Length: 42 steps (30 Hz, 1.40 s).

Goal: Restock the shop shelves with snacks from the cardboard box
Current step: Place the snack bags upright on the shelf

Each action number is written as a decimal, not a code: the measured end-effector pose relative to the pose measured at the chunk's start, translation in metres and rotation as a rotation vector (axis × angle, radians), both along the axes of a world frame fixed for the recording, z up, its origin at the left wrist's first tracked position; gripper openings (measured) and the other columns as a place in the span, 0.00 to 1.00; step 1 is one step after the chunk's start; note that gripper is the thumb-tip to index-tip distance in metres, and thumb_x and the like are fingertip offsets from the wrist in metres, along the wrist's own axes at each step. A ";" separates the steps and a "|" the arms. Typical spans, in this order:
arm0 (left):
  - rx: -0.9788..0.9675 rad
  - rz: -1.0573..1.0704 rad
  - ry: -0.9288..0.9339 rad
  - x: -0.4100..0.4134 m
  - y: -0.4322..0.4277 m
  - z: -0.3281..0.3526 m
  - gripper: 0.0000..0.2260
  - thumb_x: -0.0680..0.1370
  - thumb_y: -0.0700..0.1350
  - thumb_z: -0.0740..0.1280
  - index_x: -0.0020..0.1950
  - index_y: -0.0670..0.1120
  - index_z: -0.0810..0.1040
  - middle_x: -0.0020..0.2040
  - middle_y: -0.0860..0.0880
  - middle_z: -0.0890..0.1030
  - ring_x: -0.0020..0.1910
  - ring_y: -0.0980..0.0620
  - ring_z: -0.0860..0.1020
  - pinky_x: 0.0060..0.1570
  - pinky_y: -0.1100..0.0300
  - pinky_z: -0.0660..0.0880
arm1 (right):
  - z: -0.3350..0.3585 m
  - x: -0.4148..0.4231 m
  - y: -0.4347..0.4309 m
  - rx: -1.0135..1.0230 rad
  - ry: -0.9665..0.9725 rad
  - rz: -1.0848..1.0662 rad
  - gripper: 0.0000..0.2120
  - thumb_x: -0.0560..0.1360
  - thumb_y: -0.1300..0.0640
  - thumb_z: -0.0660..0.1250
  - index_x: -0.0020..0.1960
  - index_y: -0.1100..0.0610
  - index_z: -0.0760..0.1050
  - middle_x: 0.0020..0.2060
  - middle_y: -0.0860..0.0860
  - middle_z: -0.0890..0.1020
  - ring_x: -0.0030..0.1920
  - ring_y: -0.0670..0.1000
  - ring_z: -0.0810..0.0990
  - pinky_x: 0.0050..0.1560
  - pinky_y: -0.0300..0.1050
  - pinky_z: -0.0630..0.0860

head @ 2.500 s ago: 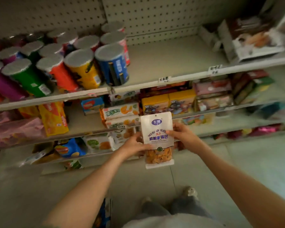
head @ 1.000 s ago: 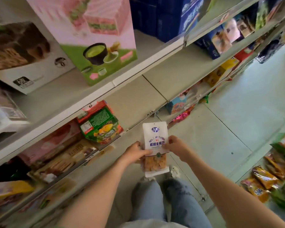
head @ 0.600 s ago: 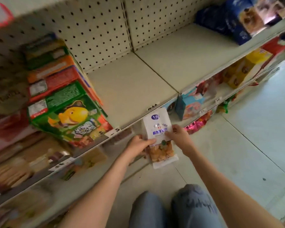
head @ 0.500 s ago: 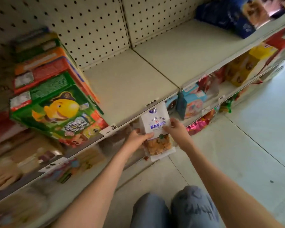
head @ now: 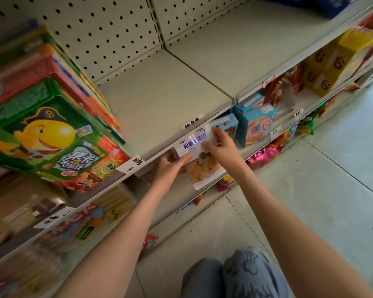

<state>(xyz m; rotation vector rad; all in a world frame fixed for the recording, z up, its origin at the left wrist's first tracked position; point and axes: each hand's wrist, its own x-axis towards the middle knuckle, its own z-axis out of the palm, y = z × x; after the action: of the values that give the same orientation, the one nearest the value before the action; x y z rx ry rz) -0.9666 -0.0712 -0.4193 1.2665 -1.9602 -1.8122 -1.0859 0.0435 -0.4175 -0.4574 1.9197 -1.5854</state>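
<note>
Snack packet (head: 199, 157), white top with blue print, clear window of orange pieces below. You hold it in both hands at the front edge of the bare middle shelf (head: 159, 100). Its top end tilts toward the shelf and overlaps the front rail; its bottom end hangs in front of the shelf below. It is not yet resting on any shelf, as far as I can judge.

Your left hand (head: 170, 168) pinches the packet's left side, thumb on the face and the other fingers tucked behind. Your right hand (head: 223, 147) grips the upper right part, fingers (head: 206, 145) curled over the print. Both hands are closed on the bag. The cardboard box is out of view.

Risks from here:
- The top seam sits level with the rail. Push forward without lifting and it likely catches there and folds the bag.
- A paper price tag (head: 130, 165) sits on the rail just beside your left hand. A brush from wrist or bag could knock it loose.
- The bag looks soft. Stood on end at the front edge with nothing behind it, it may flop or slide off toward the floor.
- The green box (head: 45, 136) with the yellow fish leans at the shelf's left end. Place too far left and you could nudge it.
- Blue boxes (head: 254, 123) stand on the lower shelf close to your right hand; a dropped elbow could tip them.
</note>
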 end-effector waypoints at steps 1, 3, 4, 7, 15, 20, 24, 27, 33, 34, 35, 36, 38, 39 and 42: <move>-0.018 0.009 0.005 0.001 -0.003 -0.004 0.20 0.61 0.56 0.77 0.50 0.53 0.81 0.51 0.51 0.84 0.52 0.50 0.82 0.57 0.46 0.77 | -0.002 -0.001 -0.001 -0.016 0.024 0.019 0.18 0.75 0.60 0.66 0.64 0.55 0.67 0.57 0.49 0.76 0.56 0.50 0.77 0.56 0.48 0.78; -0.059 0.011 0.021 -0.001 -0.007 -0.011 0.16 0.62 0.55 0.77 0.48 0.56 0.82 0.51 0.53 0.84 0.54 0.52 0.82 0.58 0.46 0.76 | -0.012 -0.003 -0.003 -0.047 0.066 0.062 0.19 0.74 0.62 0.67 0.63 0.56 0.67 0.57 0.50 0.77 0.56 0.50 0.78 0.54 0.48 0.79; -0.084 0.009 0.026 -0.002 -0.007 -0.014 0.13 0.65 0.51 0.77 0.48 0.56 0.81 0.52 0.53 0.84 0.54 0.53 0.81 0.59 0.47 0.76 | -0.020 -0.004 -0.004 -0.059 0.085 0.081 0.19 0.74 0.63 0.67 0.62 0.57 0.66 0.56 0.50 0.77 0.56 0.49 0.78 0.53 0.45 0.79; -0.159 0.026 0.063 -0.007 -0.007 -0.029 0.13 0.72 0.41 0.74 0.53 0.52 0.77 0.51 0.54 0.82 0.53 0.56 0.80 0.53 0.64 0.77 | -0.047 -0.005 -0.007 -0.109 0.144 0.124 0.22 0.72 0.67 0.68 0.62 0.57 0.65 0.54 0.47 0.75 0.52 0.35 0.76 0.49 0.28 0.74; -0.441 0.099 0.191 -0.023 0.000 -0.072 0.22 0.77 0.41 0.67 0.70 0.45 0.67 0.59 0.54 0.76 0.57 0.61 0.74 0.53 0.76 0.70 | -0.098 -0.012 -0.023 -0.158 0.369 0.158 0.39 0.68 0.62 0.74 0.71 0.51 0.55 0.60 0.39 0.66 0.61 0.35 0.67 0.60 0.24 0.65; -0.508 0.169 0.308 -0.036 0.002 -0.093 0.26 0.77 0.43 0.67 0.73 0.42 0.62 0.66 0.49 0.74 0.60 0.63 0.73 0.55 0.78 0.68 | -0.119 -0.017 -0.042 -0.249 0.453 0.207 0.41 0.65 0.54 0.74 0.68 0.41 0.53 0.64 0.50 0.71 0.66 0.49 0.72 0.62 0.55 0.74; -0.505 0.219 0.405 -0.044 0.000 -0.105 0.28 0.77 0.41 0.67 0.74 0.40 0.59 0.68 0.48 0.72 0.59 0.65 0.71 0.55 0.81 0.66 | -0.130 -0.024 -0.055 -0.320 0.387 0.242 0.39 0.67 0.65 0.75 0.66 0.47 0.54 0.60 0.44 0.72 0.60 0.35 0.73 0.56 0.37 0.75; -0.499 0.227 0.417 -0.048 -0.001 -0.111 0.31 0.77 0.41 0.67 0.75 0.40 0.56 0.69 0.49 0.70 0.59 0.67 0.69 0.53 0.83 0.64 | -0.128 -0.026 -0.055 -0.312 0.342 0.260 0.38 0.68 0.65 0.74 0.67 0.48 0.55 0.59 0.42 0.72 0.55 0.30 0.73 0.49 0.25 0.71; -0.486 0.228 0.392 -0.049 0.002 -0.117 0.34 0.75 0.41 0.69 0.76 0.41 0.54 0.70 0.48 0.69 0.67 0.57 0.68 0.63 0.69 0.64 | -0.123 -0.031 -0.053 -0.247 0.269 0.311 0.38 0.70 0.64 0.72 0.67 0.43 0.53 0.63 0.46 0.71 0.58 0.38 0.73 0.48 0.25 0.73; -0.481 0.228 0.392 -0.049 0.003 -0.117 0.35 0.75 0.41 0.69 0.76 0.41 0.53 0.70 0.47 0.69 0.68 0.56 0.68 0.65 0.67 0.65 | -0.123 -0.033 -0.053 -0.231 0.276 0.317 0.38 0.70 0.63 0.72 0.67 0.41 0.52 0.64 0.45 0.70 0.60 0.40 0.72 0.49 0.25 0.73; -0.481 0.227 0.390 -0.051 0.002 -0.119 0.36 0.75 0.41 0.70 0.76 0.40 0.52 0.70 0.46 0.69 0.69 0.54 0.69 0.67 0.63 0.66 | -0.123 -0.033 -0.053 -0.213 0.289 0.320 0.38 0.71 0.63 0.72 0.67 0.41 0.51 0.64 0.44 0.70 0.61 0.41 0.72 0.50 0.24 0.72; -0.489 0.226 0.382 -0.053 0.003 -0.120 0.36 0.75 0.41 0.70 0.76 0.40 0.52 0.70 0.45 0.69 0.69 0.52 0.69 0.69 0.57 0.66 | -0.122 -0.034 -0.053 -0.193 0.307 0.322 0.38 0.71 0.62 0.71 0.67 0.41 0.50 0.63 0.43 0.69 0.61 0.41 0.71 0.50 0.22 0.70; -0.515 0.220 0.356 -0.056 0.002 -0.120 0.37 0.75 0.42 0.70 0.76 0.39 0.51 0.71 0.44 0.68 0.69 0.49 0.68 0.69 0.51 0.66 | -0.123 -0.036 -0.052 -0.167 0.329 0.313 0.38 0.72 0.61 0.71 0.67 0.41 0.49 0.62 0.42 0.68 0.62 0.42 0.69 0.49 0.22 0.69; -0.525 0.219 0.347 -0.057 0.001 -0.120 0.37 0.75 0.42 0.70 0.76 0.39 0.51 0.71 0.43 0.68 0.69 0.48 0.68 0.70 0.50 0.66 | -0.123 -0.037 -0.053 -0.161 0.331 0.309 0.38 0.72 0.61 0.71 0.66 0.40 0.49 0.62 0.42 0.69 0.62 0.42 0.69 0.49 0.24 0.70; -0.528 0.224 0.328 -0.058 -0.002 -0.120 0.36 0.76 0.42 0.69 0.76 0.38 0.51 0.71 0.42 0.67 0.70 0.47 0.67 0.70 0.49 0.65 | -0.122 -0.035 -0.054 -0.164 0.340 0.300 0.38 0.71 0.61 0.72 0.65 0.40 0.49 0.63 0.43 0.69 0.62 0.42 0.69 0.49 0.22 0.69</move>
<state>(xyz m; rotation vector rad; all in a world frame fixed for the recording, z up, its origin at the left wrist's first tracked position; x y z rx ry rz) -1.0245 -0.0730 -0.5392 0.9065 -1.8476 -1.1916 -1.1214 -0.0108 -0.5398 -1.0916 1.8535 -1.5427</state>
